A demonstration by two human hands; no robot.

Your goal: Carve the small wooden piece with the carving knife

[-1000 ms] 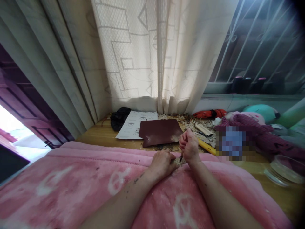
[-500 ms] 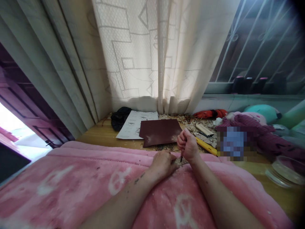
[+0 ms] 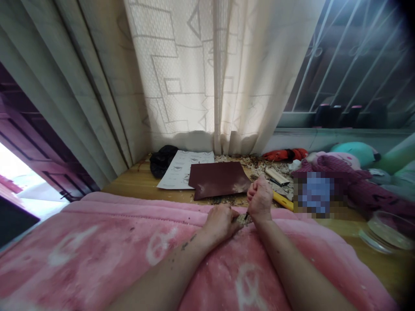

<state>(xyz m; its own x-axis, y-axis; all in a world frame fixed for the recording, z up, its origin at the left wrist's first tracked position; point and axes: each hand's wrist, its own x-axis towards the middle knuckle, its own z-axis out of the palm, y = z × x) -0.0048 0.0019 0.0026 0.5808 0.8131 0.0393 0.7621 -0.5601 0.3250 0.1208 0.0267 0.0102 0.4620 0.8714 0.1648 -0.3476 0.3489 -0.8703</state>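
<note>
Fuzzy pink cloth blanket, matt dark sandpaper sheet, wooden floor.

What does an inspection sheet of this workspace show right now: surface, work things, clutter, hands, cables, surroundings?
Surface: pink blanket over wooden floor.
Work things: small pale piece; thin dark tool, tip on it.
Clutter: sandpaper sheet, printed paper, wood shavings, yellow tool, glass jar.
Hands: left hand grips the piece; right hand fisted round the tool.
Cables: nothing seen.
Surroundings: curtain, barred window.
</note>
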